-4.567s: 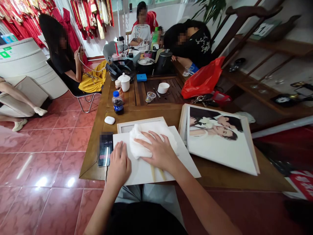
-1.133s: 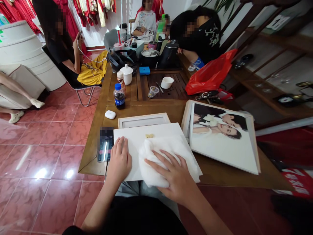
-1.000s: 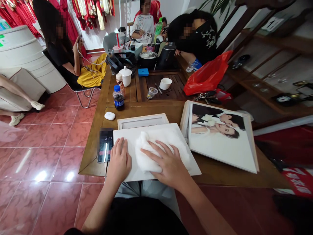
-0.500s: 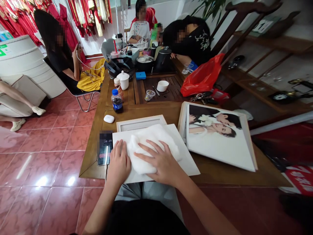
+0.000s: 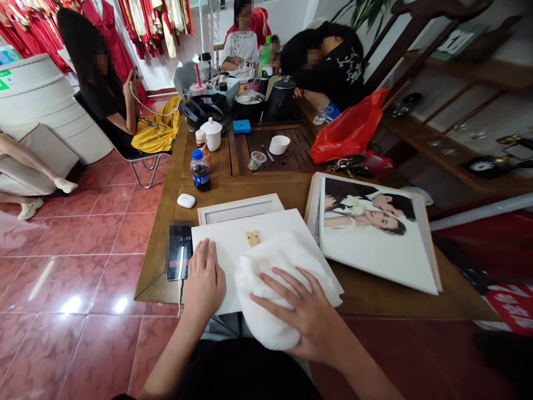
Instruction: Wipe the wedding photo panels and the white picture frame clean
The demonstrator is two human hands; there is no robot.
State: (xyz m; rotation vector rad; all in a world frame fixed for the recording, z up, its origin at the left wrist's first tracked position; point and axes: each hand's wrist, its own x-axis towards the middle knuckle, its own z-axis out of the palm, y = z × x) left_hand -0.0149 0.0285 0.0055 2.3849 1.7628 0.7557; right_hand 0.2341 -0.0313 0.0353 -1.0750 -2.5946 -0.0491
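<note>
A white board [image 5: 220,239] lies at a slant near the table's front edge, with a small yellowish plate with dark spots [image 5: 252,238] on its upper middle. My left hand [image 5: 205,278] rests on the board's left edge, its fingers extended and lying flat, holding nothing. Under my right hand [image 5: 310,311] is a bunched, fluffy white cloth [image 5: 266,278]. The fingers are spread across its top, and the thumb is hidden. Part of this cloth overhangs the board's front edge. Behind the board, a pale wooden frame [image 5: 237,207] is partly covered.
At right, a couple's photo print [image 5: 366,244] leans on a frame. A phone [image 5: 179,250], earbud case [image 5: 186,200] and cola bottle [image 5: 200,171] stand left. Farther back are a white cup [image 5: 279,145], lidded mug [image 5: 212,134] and red bag [image 5: 350,130]. Several people sit around.
My right hand has drawn the white cloth right and toward me, over the board's front edge. This uncovered the small yellowish plate. My left hand has stayed nearly in place.
</note>
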